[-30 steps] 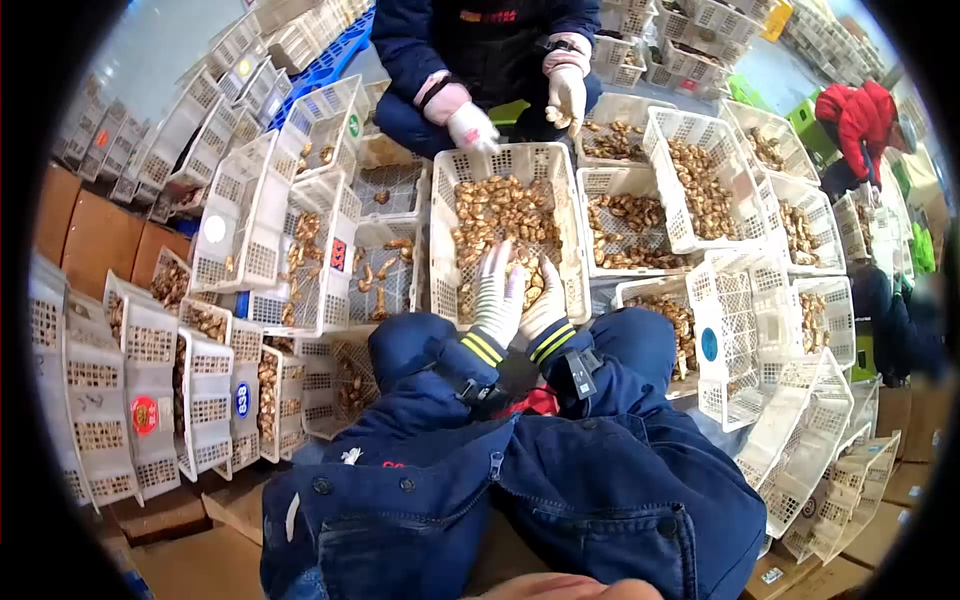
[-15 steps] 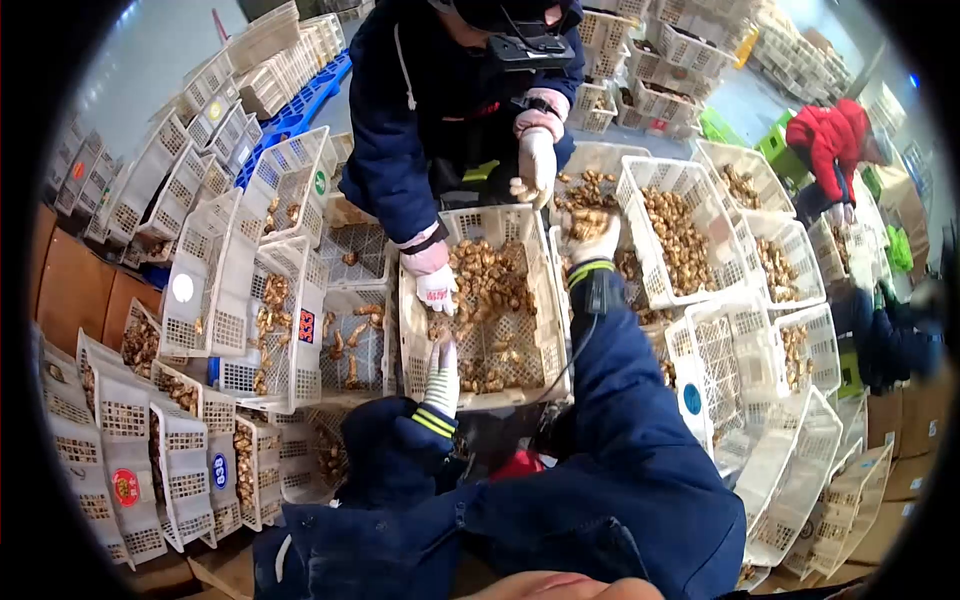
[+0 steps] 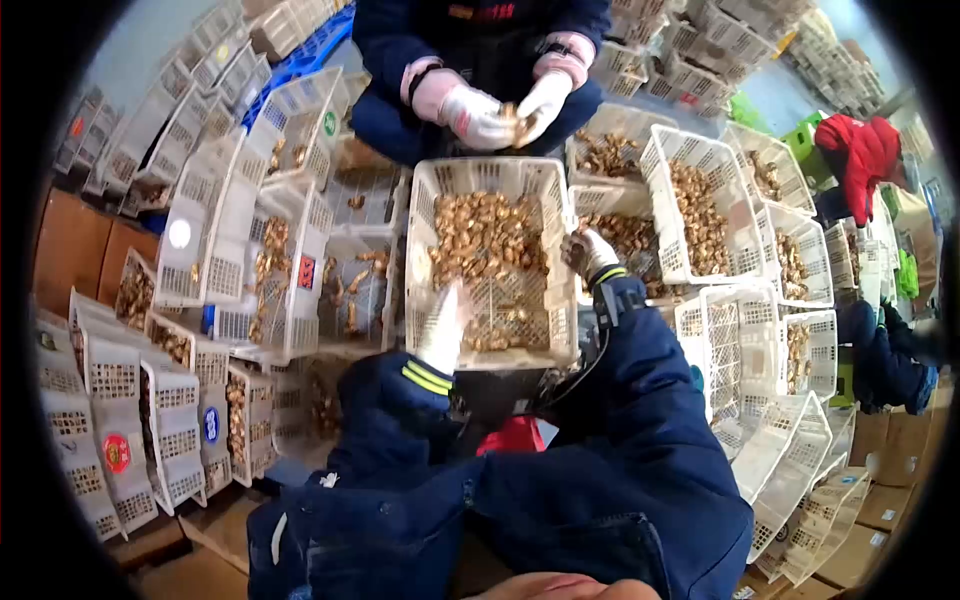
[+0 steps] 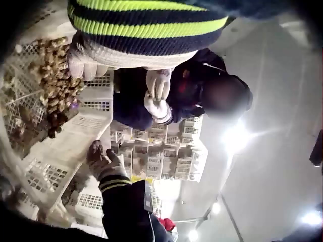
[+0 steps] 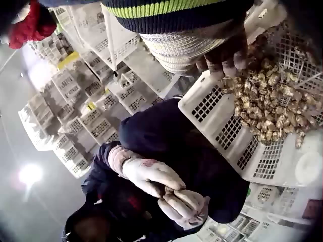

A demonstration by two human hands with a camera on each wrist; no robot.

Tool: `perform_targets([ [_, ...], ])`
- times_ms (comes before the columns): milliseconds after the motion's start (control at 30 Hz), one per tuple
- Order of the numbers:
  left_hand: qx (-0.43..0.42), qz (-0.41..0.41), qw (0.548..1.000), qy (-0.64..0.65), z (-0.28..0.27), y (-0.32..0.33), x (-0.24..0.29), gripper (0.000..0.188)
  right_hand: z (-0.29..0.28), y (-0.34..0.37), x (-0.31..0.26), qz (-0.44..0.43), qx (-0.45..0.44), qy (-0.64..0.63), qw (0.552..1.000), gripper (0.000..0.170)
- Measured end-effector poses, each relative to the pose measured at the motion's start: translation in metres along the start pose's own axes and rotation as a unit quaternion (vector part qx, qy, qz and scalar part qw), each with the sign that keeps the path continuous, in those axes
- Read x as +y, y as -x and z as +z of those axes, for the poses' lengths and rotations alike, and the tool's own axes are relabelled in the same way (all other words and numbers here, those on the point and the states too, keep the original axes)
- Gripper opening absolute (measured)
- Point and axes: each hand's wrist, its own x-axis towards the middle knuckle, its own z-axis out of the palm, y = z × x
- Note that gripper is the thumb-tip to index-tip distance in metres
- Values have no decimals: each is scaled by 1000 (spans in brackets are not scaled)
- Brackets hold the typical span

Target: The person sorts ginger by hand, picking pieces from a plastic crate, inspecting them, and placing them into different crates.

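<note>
Many brown, knobbly pieces lie in the white mesh crate in the middle, with a sparser patch near its front. My left hand, gloved and blurred, is over the crate's front left part; in the left wrist view its relaxed fingers hang beside the pieces. My right hand is at the crate's right rim, its dirty fingertips loosely bent in the right wrist view, with no piece visible in them. Across from me, a person's gloved hands hold a small piece above the crate's far end.
Crates of similar pieces stand at the right and left. Tilted, nested crates lie at the front right. Stacked crates and a blue pallet are behind. A person in red bends at the far right.
My right hand has come back from the right-hand crate to the middle crate's rim, and its clump is gone. The person opposite has leaned back and brought both hands together around a piece.
</note>
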Motion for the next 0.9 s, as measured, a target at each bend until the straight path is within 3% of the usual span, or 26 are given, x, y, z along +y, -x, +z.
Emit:
perform_targets([
  [33,23,-44,998,29,30,11,45,58,-4,-2,2,-20,-47,-12,999,27],
  [67,1,-34,999,27,22,6,55,58,7,7,3,-34,-42,-3,999,25],
  [167,69,6,993,97,31,-13,99,48,39,29,4,-23,-9,92,995,22],
  [233,58,48,989,125,22,-27,113,42,27,3,24,-6,-76,129,989,20],
  [300,97,41,981,163,12,-39,119,38,24,-2,50,-46,-41,219,974,25],
  [333,98,58,979,171,7,-41,116,35,25,-7,56,-33,-51,318,946,33],
  [433,132,39,974,182,-8,-47,112,36,24,-17,87,-50,-76,487,869,32],
  [467,160,23,971,176,-7,-47,115,38,28,-18,96,-68,-74,547,831,33],
  [500,104,70,978,169,-11,-45,116,38,33,-18,104,-144,-94,624,762,38],
  [567,153,58,971,176,-11,-51,121,39,52,-26,126,-118,-67,629,766,43],
  [633,138,77,976,151,-12,-49,121,41,80,-34,141,-249,-19,780,574,46],
  [700,138,54,977,153,-14,-50,121,42,113,-31,148,-315,-28,776,545,49],
  [733,135,50,981,134,-14,-51,122,43,110,-43,160,-372,-32,776,509,52],
  [767,136,49,981,127,-16,-52,120,43,108,-54,167,-367,-45,785,497,48],
  [800,138,51,982,122,-17,-52,119,43,91,-83,177,-307,-30,793,525,45],
  [867,144,42,980,132,-12,-51,127,43,128,-55,158,-201,-32,861,465,33],
  [900,124,58,980,145,-18,-53,121,43,111,-67,162,-214,-37,812,542,26],
])
